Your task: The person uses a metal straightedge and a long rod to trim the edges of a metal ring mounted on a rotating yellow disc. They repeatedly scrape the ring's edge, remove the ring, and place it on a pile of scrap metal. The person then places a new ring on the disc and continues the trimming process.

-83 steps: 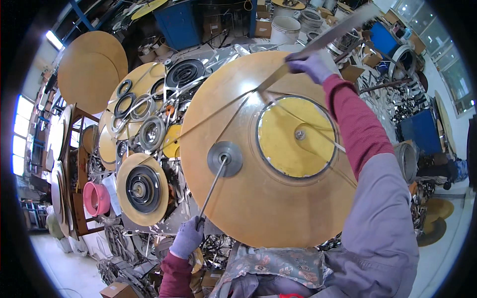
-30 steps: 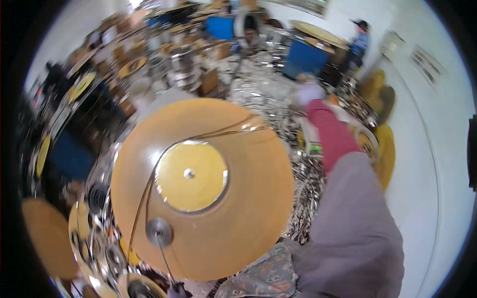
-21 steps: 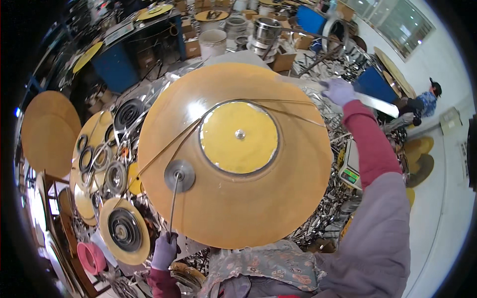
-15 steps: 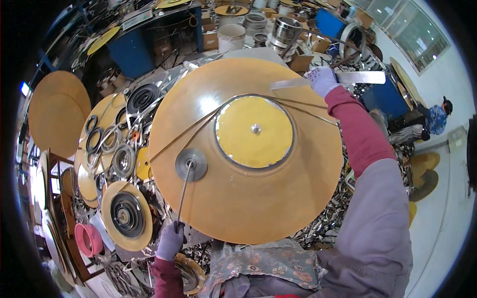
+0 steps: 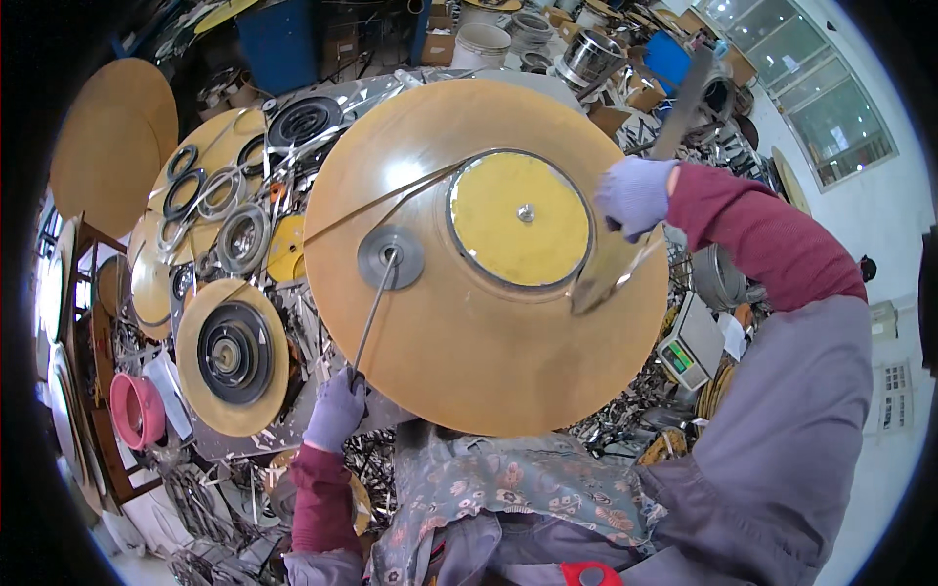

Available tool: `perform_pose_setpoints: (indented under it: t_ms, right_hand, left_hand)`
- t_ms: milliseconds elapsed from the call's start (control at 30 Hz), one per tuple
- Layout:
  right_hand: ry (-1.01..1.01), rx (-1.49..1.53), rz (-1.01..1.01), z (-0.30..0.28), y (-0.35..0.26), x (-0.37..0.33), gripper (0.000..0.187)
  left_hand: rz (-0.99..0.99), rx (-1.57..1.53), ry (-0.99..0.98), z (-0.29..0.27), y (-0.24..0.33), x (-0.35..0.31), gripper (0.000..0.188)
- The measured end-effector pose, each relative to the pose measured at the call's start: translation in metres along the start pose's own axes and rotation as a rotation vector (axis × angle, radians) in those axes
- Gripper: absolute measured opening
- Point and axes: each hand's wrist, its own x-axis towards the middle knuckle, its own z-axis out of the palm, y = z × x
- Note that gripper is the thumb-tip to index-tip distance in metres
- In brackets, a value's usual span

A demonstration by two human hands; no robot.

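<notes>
A wide tan disc (image 5: 508, 376) lies in front of me, bearing a yellow round plate (image 5: 489, 220) with a bolt at its centre. My gloved left hand (image 5: 335, 410) is closed round a thin metal rod (image 5: 369, 327) at the near left edge. The rod's far end meets the centre of a small grey disc (image 5: 405, 269) on the tan one. Narrow dark bands (image 5: 376, 207) run left from the yellow plate. My gloved right hand (image 5: 633, 195), right of the plate, grips a long flat metal strip (image 5: 684, 105); its lower end is blurred by the plate's edge.
To the left lie metal rings (image 5: 242, 237) and a tan disc with a black stepped centre (image 5: 200, 361). A pink tub (image 5: 137, 410) stands at the near left. Metal scraps surround a digital scale (image 5: 689, 342) at right. A white bucket (image 5: 481, 45) stands at the back.
My right hand has come down and nearer, and the strip has swung from nearly level to steep. The left hand still holds the rod. The whole view has shifted somewhat.
</notes>
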Motion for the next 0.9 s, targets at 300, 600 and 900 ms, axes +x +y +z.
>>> perform_pose_setpoints:
  t_ms: [300,600,900]
  right_hand:
    - [0.203,-0.213,-0.129,-0.160,-0.047,0.085,0.032]
    - [0.294,-0.093,0.173,-0.181,0.006,0.123,0.025]
    - [0.214,0.066,0.227,-0.180,0.024,0.119,0.021]
  left_hand:
    - [-0.055,0.012,0.145,0.013,0.009,-0.017,0.017]
    - [-0.059,-0.025,0.123,0.028,0.021,0.005,0.014]
    - [0.025,-0.013,0.223,0.034,0.015,0.031,0.012]
